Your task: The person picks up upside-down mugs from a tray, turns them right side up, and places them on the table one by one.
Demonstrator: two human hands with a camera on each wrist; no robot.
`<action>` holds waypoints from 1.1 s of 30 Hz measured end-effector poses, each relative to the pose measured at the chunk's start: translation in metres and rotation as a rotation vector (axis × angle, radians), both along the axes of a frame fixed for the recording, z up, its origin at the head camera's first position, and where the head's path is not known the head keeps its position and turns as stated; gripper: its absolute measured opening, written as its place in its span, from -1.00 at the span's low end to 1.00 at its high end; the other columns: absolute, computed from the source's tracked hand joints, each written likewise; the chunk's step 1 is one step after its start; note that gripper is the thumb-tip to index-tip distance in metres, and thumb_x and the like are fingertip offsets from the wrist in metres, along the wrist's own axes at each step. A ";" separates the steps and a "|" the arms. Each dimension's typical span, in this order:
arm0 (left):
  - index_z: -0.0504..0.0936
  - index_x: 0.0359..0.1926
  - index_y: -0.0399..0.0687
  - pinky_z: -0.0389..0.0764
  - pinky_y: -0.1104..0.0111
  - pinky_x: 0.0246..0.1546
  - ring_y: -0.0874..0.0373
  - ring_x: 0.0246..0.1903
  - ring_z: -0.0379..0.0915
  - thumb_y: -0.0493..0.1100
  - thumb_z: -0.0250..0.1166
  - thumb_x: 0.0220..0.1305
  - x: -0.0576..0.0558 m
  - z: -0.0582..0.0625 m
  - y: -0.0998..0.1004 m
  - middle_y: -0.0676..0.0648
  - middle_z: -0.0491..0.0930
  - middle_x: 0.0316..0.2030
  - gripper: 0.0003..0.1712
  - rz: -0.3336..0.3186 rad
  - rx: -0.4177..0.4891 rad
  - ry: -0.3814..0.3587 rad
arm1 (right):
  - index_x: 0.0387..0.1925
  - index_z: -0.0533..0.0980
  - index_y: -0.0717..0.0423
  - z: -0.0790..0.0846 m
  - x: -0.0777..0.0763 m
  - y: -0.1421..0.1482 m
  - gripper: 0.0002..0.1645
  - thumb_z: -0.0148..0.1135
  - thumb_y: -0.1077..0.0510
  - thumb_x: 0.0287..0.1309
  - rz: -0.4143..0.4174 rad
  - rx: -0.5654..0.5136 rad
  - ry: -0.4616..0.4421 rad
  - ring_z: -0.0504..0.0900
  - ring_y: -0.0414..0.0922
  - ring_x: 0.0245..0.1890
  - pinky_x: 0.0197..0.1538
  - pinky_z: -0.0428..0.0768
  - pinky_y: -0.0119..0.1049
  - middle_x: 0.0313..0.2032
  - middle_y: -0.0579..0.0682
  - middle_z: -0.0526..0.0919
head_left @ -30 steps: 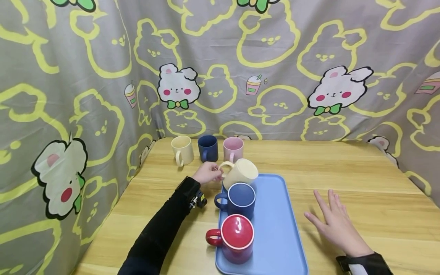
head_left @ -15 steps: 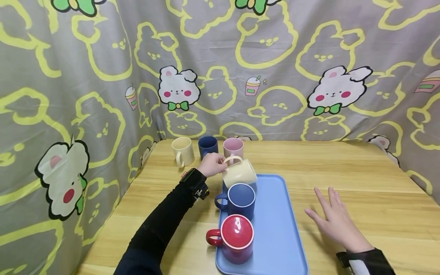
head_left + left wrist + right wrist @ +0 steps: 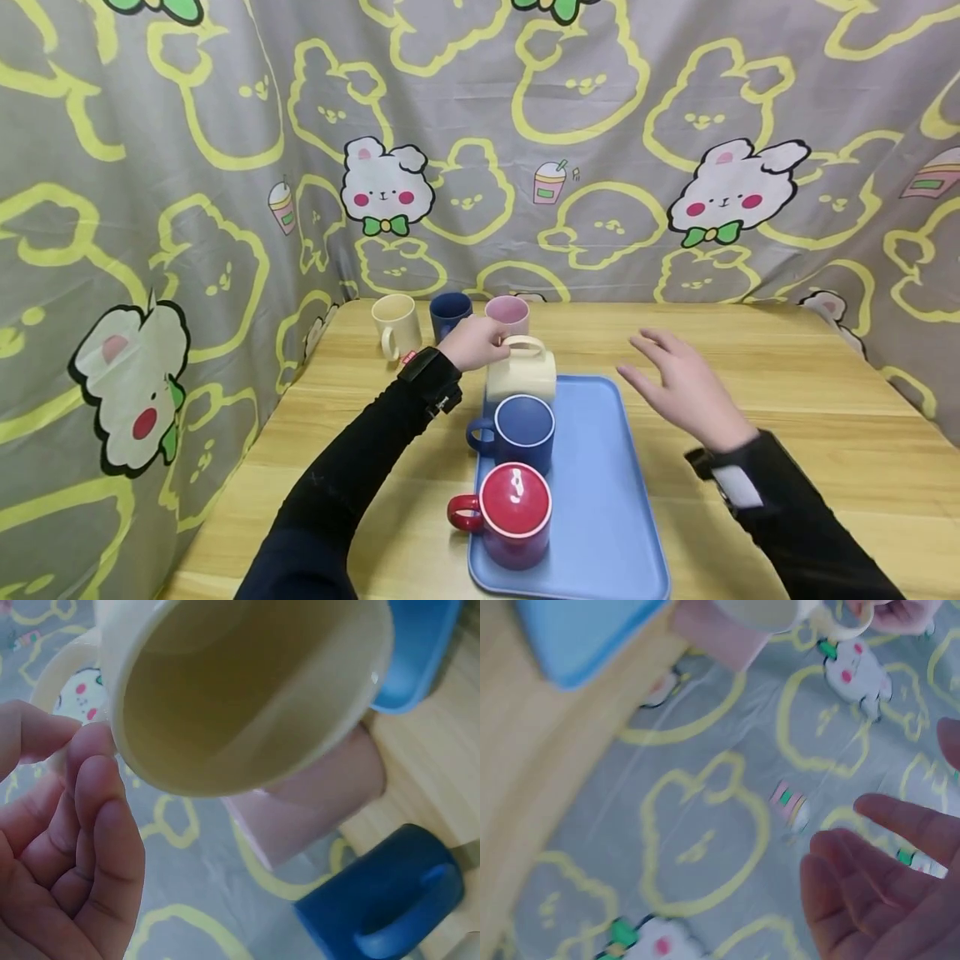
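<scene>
My left hand (image 3: pixel 474 342) pinches the handle of a cream mug (image 3: pixel 521 377), which lies tipped on its side in the air over the far end of the blue tray (image 3: pixel 607 500). Its handle points up. From the left wrist, the mouth of the cream mug (image 3: pixel 255 697) faces the camera, and thumb and fingertips meet at the handle. Nearer on the tray stand a blue mug (image 3: pixel 525 437) and a red mug (image 3: pixel 516 521), both with handles to the left. Right of the tray, my right hand (image 3: pixel 686 392) is raised with fingers spread and holds nothing.
Behind the tray, another cream mug (image 3: pixel 396 325), a navy mug (image 3: pixel 450 310) and a pink mug (image 3: pixel 507 312) line up near the back edge of the wooden table (image 3: pixel 787 392). A patterned curtain (image 3: pixel 600 150) hangs behind and to the left.
The left hand has moved up and right, turning the cream mug from a slight tilt onto its side, handle upward. The right hand has moved forward and left, toward the mug.
</scene>
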State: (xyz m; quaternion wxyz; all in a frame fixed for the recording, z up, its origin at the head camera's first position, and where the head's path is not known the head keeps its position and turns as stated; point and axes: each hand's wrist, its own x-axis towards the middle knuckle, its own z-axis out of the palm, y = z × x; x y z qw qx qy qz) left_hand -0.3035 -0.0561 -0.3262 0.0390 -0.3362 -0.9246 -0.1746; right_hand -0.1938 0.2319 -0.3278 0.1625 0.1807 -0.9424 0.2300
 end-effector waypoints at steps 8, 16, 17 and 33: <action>0.36 -0.63 -0.01 0.16 0.48 -0.50 0.28 -0.65 0.12 -0.27 0.27 0.21 0.001 0.006 0.013 0.14 0.13 -0.72 -0.66 -0.059 -0.045 0.087 | 0.12 0.48 0.44 0.027 -0.061 -0.063 -0.52 0.17 0.13 0.33 0.195 0.052 -0.163 0.47 0.25 0.14 0.17 0.42 0.13 0.10 0.36 0.53; 0.54 -0.50 -0.09 0.17 0.47 -0.50 0.25 -0.62 0.17 -0.21 0.29 0.30 0.001 0.009 0.020 0.12 0.19 -0.67 -0.78 -0.079 -0.082 0.152 | -0.35 0.54 0.30 0.022 -0.103 -0.091 -0.77 0.09 0.19 0.31 0.351 -0.035 -0.527 0.50 -0.16 -0.55 -0.44 0.57 -0.31 -0.53 -0.02 0.52; 0.54 -0.51 -0.09 0.18 0.46 -0.50 0.24 -0.62 0.17 -0.21 0.29 0.30 0.001 0.010 0.020 0.11 0.19 -0.67 -0.78 -0.086 -0.085 0.158 | -0.40 0.51 0.29 0.022 -0.105 -0.092 -0.77 0.07 0.19 0.29 0.343 -0.070 -0.574 0.48 -0.18 -0.59 -0.48 0.56 -0.34 -0.57 -0.04 0.48; 0.61 0.06 -0.14 0.53 0.47 -0.22 0.20 -0.23 0.61 -0.15 0.30 0.31 0.016 0.018 0.006 -0.05 0.65 -0.12 -0.67 -0.029 0.129 0.025 | -0.82 0.26 0.01 0.001 -0.111 -0.070 -0.39 0.12 -0.09 0.32 0.150 -0.296 -0.570 0.18 -0.26 -0.81 -0.65 0.14 -0.41 -0.83 -0.15 0.26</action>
